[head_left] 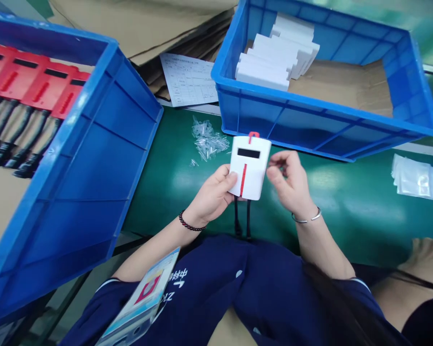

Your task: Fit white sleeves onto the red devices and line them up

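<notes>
My left hand (213,194) grips a white box-shaped package (249,166) from its left side; the package has a black window, a red stripe and a red tab on top. Two black cords (241,223) hang below it. My right hand (290,182) is just right of the package, fingers curled in a pinch near its upper right edge; whether they hold anything is too small to tell. Both hands hover over the green table (346,192).
A large blue crate (86,158) at left holds red packaged items (32,79) with black cables. A second blue crate (324,115) behind holds white boxes (274,60). Small clear plastic pieces (207,139), a printed sheet (189,79) and clear bags (418,178) lie around.
</notes>
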Demonstrator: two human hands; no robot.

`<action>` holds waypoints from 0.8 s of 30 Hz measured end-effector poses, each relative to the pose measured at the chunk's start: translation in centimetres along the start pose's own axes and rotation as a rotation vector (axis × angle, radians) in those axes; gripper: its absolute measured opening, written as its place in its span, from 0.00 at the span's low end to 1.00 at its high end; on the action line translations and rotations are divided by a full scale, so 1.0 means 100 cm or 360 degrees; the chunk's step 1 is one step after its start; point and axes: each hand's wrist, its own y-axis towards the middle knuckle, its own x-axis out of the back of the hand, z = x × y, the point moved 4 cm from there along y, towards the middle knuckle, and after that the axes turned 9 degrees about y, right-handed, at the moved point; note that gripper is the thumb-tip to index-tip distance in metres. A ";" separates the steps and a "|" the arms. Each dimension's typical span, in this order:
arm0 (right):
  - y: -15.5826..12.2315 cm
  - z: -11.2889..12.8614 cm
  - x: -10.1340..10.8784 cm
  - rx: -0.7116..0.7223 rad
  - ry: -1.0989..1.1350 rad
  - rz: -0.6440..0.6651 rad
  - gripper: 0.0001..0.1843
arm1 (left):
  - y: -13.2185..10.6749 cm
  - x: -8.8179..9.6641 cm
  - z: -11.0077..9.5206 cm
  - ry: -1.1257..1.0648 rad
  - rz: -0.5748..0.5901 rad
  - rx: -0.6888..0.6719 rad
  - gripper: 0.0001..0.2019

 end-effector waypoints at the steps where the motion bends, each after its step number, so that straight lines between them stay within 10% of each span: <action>1: -0.004 0.002 -0.005 -0.0040 -0.0065 0.0117 0.22 | 0.001 0.000 0.001 -0.0112 -0.0017 -0.0011 0.22; 11: -0.019 0.040 -0.024 0.0369 -0.0715 0.0224 0.24 | 0.008 -0.005 0.018 -0.0453 0.0050 0.0090 0.19; 24: 0.014 0.037 -0.005 0.0250 -0.0290 0.0023 0.23 | 0.003 -0.011 0.025 -0.0144 0.0026 0.0114 0.24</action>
